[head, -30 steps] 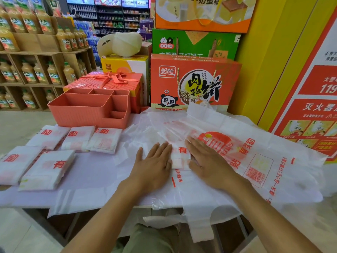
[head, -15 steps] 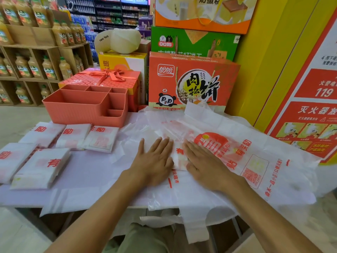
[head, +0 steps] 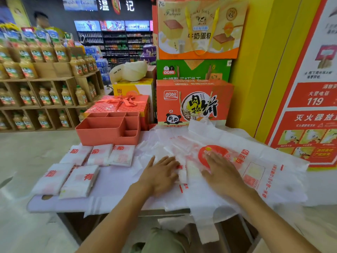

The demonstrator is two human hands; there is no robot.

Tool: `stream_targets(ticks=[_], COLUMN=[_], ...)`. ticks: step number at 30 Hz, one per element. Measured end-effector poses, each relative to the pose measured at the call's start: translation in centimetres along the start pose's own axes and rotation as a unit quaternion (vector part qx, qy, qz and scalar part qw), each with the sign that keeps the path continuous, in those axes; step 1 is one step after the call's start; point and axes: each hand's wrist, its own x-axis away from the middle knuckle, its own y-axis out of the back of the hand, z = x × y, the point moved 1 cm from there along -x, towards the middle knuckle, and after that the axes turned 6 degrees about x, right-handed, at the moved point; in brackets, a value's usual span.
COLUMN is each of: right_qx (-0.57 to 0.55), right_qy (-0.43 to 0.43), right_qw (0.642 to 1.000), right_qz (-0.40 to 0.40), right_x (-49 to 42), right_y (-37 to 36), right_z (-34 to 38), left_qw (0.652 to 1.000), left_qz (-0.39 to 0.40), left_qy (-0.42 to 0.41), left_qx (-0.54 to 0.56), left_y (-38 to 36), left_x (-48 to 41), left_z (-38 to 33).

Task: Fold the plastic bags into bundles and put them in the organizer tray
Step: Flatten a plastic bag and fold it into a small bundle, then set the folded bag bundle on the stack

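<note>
A pile of white plastic bags with red print lies spread over the right half of the table. My left hand and my right hand press flat on it, fingers straight, with a narrow folded strip of bag between them. Several folded bag bundles lie in two rows on the left of the table. The coral organizer tray with its compartments stands behind them, with no bundle showing inside.
The small table has a pale cover; bag handles hang over its front edge. Red and orange gift boxes stack against a yellow wall behind. Shelves of juice bottles stand at the left.
The camera has tilted up, showing more of the shop. My right hand has slid right, away from my left, widening the gap over the folded strip.
</note>
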Motion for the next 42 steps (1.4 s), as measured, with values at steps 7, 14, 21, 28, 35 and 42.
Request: stream_targets(ticks=[7, 14, 21, 28, 35, 42], right_qx=[0.025, 0.07, 0.009, 0.035, 0.038, 0.047], right_qy=[0.03, 0.025, 0.082, 0.148, 0.157, 0.157], right_qw=[0.999, 0.997, 0.996, 0.988, 0.985, 0.986], right_qz=[0.033, 0.033, 0.018, 0.039, 0.054, 0.043], right_x=[2.1, 2.0, 2.0, 1.6, 1.1, 1.0], right_y=[-2.0, -1.7, -0.5, -2.2, -3.1, -3.4], right_z=[-0.7, -0.5, 5.0, 10.0, 10.8, 10.8], left_qw=[0.992, 0.982, 0.962, 0.955, 0.963, 0.967], left_qz=[-0.105, -0.168, -0.242, -0.259, -0.21, -0.091], left_qy=[0.064, 0.08, 0.112, 0.143, 0.139, 0.203], left_qx=[0.005, 0.019, 0.062, 0.008, -0.093, -0.121], left_y=[-1.0, -1.0, 1.2, 2.3, 1.7, 1.4], left_x=[6.1, 9.7, 12.2, 12.5, 13.5, 13.6], left_z=[0.4, 1.1, 3.8, 7.5, 8.6, 10.5])
